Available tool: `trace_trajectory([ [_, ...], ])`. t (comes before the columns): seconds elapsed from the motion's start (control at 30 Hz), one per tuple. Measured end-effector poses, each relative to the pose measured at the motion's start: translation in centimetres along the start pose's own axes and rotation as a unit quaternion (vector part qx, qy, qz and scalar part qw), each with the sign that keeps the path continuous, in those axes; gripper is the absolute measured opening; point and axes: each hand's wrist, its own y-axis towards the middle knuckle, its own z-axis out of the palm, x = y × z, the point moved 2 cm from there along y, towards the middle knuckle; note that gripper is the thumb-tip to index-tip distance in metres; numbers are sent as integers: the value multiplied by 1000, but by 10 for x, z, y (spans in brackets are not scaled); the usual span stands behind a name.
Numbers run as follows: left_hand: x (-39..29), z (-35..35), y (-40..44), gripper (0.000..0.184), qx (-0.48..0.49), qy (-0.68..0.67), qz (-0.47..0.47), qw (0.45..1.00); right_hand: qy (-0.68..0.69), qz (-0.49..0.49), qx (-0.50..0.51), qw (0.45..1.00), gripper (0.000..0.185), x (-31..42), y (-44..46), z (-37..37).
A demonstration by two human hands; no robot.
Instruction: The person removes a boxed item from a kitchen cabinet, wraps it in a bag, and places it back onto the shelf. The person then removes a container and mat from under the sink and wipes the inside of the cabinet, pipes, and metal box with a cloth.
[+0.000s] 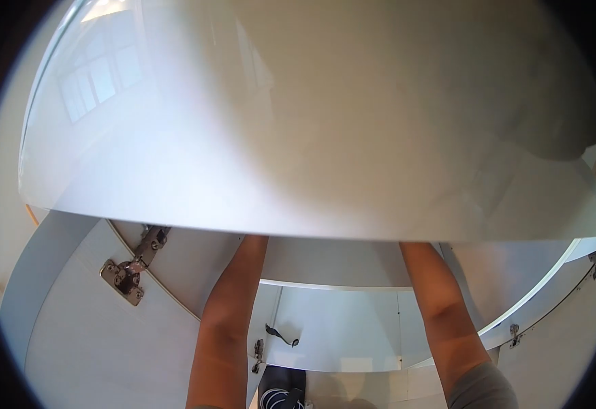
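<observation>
A large glossy white panel [298, 136] fills the upper part of the head view, close to the camera. Both of my forearms reach under its lower edge into a white cabinet [332, 259]. My left forearm [233, 307] passes behind the panel left of centre, and my right forearm [441, 300] goes behind it right of centre. The panel hides both hands, so what they hold or touch does not show. To the left, a metal hinge [131, 273] joins an open cabinet door [87, 307] to the cabinet side.
Further hinges [514, 335] show on the right, beside another open door [557, 347]. A short black cord [282, 335] appears between my arms. At the bottom, a coiled pale cable [281, 398] lies on something dark near the tiled floor [359, 390].
</observation>
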Motion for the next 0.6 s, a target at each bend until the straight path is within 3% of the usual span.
trace_trajectory([
  [0.37, -43, 19, 24, 56, 18, 27, 96, 995, -320, -83, -47, 943, 52, 40, 108, -20],
  [0.6, -67, 21, 2, 52, 48, 82, 249, 964, -409, -115, -48, 904, 48, 61, 119, -23],
])
